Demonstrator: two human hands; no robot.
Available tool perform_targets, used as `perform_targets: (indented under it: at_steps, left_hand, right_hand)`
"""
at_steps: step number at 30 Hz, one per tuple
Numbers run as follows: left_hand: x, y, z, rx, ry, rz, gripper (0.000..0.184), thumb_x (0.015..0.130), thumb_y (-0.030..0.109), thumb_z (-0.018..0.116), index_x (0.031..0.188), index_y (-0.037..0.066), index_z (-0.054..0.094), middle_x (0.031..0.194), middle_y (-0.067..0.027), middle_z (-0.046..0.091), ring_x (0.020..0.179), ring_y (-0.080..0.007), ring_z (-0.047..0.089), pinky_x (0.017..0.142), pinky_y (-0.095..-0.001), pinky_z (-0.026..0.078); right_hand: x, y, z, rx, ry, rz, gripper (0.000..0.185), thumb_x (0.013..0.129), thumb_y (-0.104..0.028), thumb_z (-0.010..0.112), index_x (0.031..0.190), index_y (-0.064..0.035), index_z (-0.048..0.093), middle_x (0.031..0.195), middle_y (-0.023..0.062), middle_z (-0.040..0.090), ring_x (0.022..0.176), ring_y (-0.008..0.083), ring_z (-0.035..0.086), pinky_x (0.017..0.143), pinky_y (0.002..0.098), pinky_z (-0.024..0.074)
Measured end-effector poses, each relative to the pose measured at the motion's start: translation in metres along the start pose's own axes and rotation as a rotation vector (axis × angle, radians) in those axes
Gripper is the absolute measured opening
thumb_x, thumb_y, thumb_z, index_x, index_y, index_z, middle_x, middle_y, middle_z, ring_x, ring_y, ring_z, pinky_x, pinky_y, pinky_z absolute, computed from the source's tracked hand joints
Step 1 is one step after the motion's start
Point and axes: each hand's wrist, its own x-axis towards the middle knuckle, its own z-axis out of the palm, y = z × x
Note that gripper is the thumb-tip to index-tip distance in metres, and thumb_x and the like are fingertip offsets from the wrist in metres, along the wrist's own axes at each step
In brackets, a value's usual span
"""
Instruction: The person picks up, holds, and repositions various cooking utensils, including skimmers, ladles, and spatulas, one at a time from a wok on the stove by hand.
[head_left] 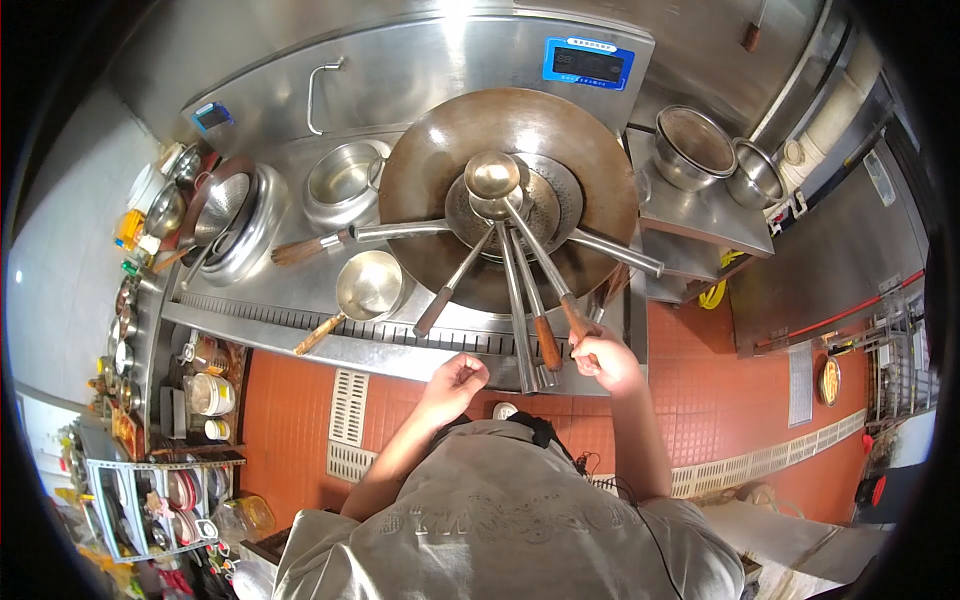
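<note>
The right hand [600, 360] clenches the wooden grip of a long-handled metal ladle [540, 256] slanting over the round, brown-walled wok [418, 190], while the left hand [460, 380], curled around nothing visible, hovers by the stove's straight steel front edge [360, 350], a gap separating it from the bunched handles [518, 315].

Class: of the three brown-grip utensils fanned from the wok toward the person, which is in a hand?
The rightmost utensil: its brown end is in the right hand, while nobody holds the middle grip or left grip.
</note>
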Motion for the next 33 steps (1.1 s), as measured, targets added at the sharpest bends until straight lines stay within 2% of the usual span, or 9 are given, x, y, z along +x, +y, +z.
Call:
perform_targets:
  at_steps: [5, 11, 14, 17, 20, 25, 27, 31, 33]
  left_hand:
    - [-0.010, 0.003, -0.003, -0.017, 0.049, -0.039, 0.004, 0.095, 0.006, 0.062, 0.097, 0.003, 0.060, 0.088, 0.0001, 0.063, 0.080, -0.0069, 0.057, 0.075, -0.0229, 0.047]
    - [-0.033, 0.007, -0.011, -0.026, 0.140, 0.116, 0.003, 0.097, 0.005, 0.059, 0.097, 0.002, 0.058, 0.087, -0.0048, 0.067, 0.073, -0.0095, 0.061, 0.069, -0.0231, 0.048]
    - [-0.047, 0.010, -0.020, -0.061, 0.193, 0.122, 0.004, 0.098, 0.005, 0.057, 0.098, 0.001, 0.057, 0.088, -0.0079, 0.068, 0.072, -0.0106, 0.062, 0.065, -0.0244, 0.050]
    - [-0.061, 0.026, -0.028, -0.039, 0.223, 0.111, 0.005, 0.098, 0.006, 0.057, 0.098, 0.001, 0.057, 0.090, -0.0098, 0.068, 0.070, -0.0101, 0.061, 0.064, -0.0255, 0.051]
    - [-0.076, 0.045, -0.034, -0.186, 0.211, 0.062, 0.004, 0.095, 0.004, 0.062, 0.097, 0.003, 0.059, 0.090, 0.0026, 0.060, 0.080, -0.0035, 0.054, 0.074, -0.0208, 0.046]
    - [-0.103, 0.050, -0.062, -0.162, 0.237, 0.172, 0.006, 0.095, 0.007, 0.063, 0.098, 0.003, 0.060, 0.089, 0.0027, 0.059, 0.081, -0.0040, 0.054, 0.075, -0.0214, 0.046]
    - [-0.117, 0.053, -0.078, -0.222, 0.230, 0.151, 0.008, 0.095, 0.008, 0.063, 0.099, 0.003, 0.060, 0.088, 0.0030, 0.059, 0.080, -0.0040, 0.054, 0.075, -0.0213, 0.045]
    - [-0.148, 0.047, -0.113, -0.189, 0.277, 0.241, 0.008, 0.096, 0.009, 0.062, 0.101, 0.004, 0.058, 0.086, 0.0044, 0.056, 0.075, -0.0028, 0.050, 0.066, -0.0193, 0.043]
    - [-0.164, 0.036, -0.133, -0.205, 0.298, 0.278, 0.011, 0.097, 0.013, 0.061, 0.104, 0.004, 0.058, 0.094, 0.0038, 0.056, 0.084, -0.0033, 0.050, 0.077, -0.0211, 0.043]
  right_hand:
    - [-0.012, -0.016, 0.016, 0.033, -0.014, -0.012, 0.017, 0.071, 0.003, 0.059, 0.085, -0.0042, 0.052, 0.061, 0.0005, 0.048, 0.044, 0.0068, 0.040, 0.040, 0.0229, 0.0279]
    - [-0.010, -0.026, 0.048, 0.103, -0.068, -0.030, 0.020, 0.070, 0.004, 0.058, 0.089, -0.0021, 0.052, 0.065, 0.0012, 0.049, 0.044, 0.0073, 0.042, 0.040, 0.0227, 0.0296]
    - [-0.005, -0.027, 0.067, 0.172, -0.182, -0.015, 0.021, 0.070, 0.005, 0.056, 0.089, -0.0011, 0.052, 0.065, 0.0019, 0.050, 0.044, 0.0078, 0.043, 0.039, 0.0226, 0.0298]
    - [0.000, -0.024, 0.094, 0.090, -0.132, -0.027, 0.020, 0.071, 0.005, 0.056, 0.090, -0.0011, 0.052, 0.066, 0.0026, 0.051, 0.043, 0.0082, 0.043, 0.039, 0.0224, 0.0291]
    - [0.002, -0.021, 0.127, 0.061, -0.171, -0.047, 0.020, 0.071, 0.003, 0.054, 0.090, -0.0009, 0.051, 0.057, 0.0023, 0.047, 0.038, 0.0086, 0.038, 0.039, 0.0228, 0.0276]
    - [0.012, -0.001, 0.177, 0.030, -0.239, -0.013, 0.020, 0.071, 0.002, 0.052, 0.090, -0.0013, 0.052, 0.055, 0.0016, 0.045, 0.037, 0.0087, 0.036, 0.041, 0.0235, 0.0281]
    - [0.016, 0.013, 0.200, 0.047, -0.297, -0.003, 0.020, 0.072, 0.005, 0.054, 0.090, -0.0027, 0.052, 0.062, 0.0012, 0.049, 0.044, 0.0084, 0.043, 0.041, 0.0222, 0.0319]
    - [0.024, 0.043, 0.264, 0.008, -0.345, 0.029, 0.021, 0.072, 0.007, 0.053, 0.091, -0.0020, 0.052, 0.063, 0.0013, 0.049, 0.045, 0.0089, 0.044, 0.042, 0.0223, 0.0329]
    - [0.031, 0.062, 0.295, 0.001, -0.381, 0.058, 0.022, 0.072, 0.007, 0.053, 0.092, -0.0017, 0.052, 0.063, 0.0016, 0.049, 0.045, 0.0092, 0.044, 0.043, 0.0223, 0.0336]
